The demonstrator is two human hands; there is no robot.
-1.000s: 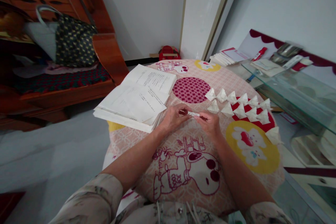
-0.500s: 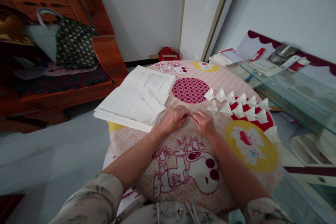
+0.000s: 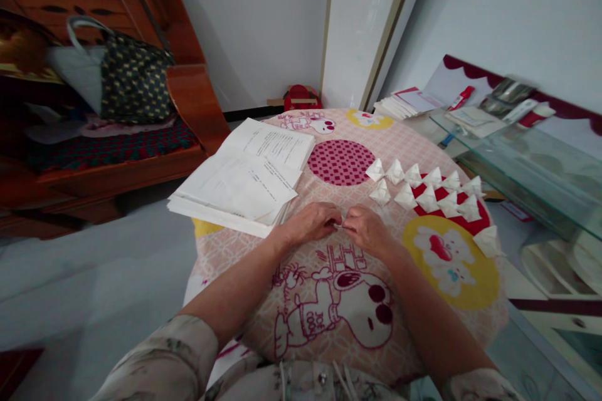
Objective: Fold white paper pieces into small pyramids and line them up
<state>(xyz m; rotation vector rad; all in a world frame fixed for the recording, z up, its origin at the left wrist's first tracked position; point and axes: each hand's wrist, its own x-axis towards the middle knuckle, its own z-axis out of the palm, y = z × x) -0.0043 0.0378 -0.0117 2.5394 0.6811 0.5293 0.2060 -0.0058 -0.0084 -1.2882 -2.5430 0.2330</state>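
At the frame's centre, the left hand (image 3: 316, 220) and right hand (image 3: 369, 230), fingers curled nearly closed, pinch a small paper piece (image 3: 339, 226) between them (mostly hidden); a fold seems in hand, the next move probably calling for even fingertip pressure

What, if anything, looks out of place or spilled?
One folded white paper piece sits apart near the right edge of the pink tablecloth, outside the two rows of similar pieces. A printed white sheet lies slanted on the open white book. No spill shows.
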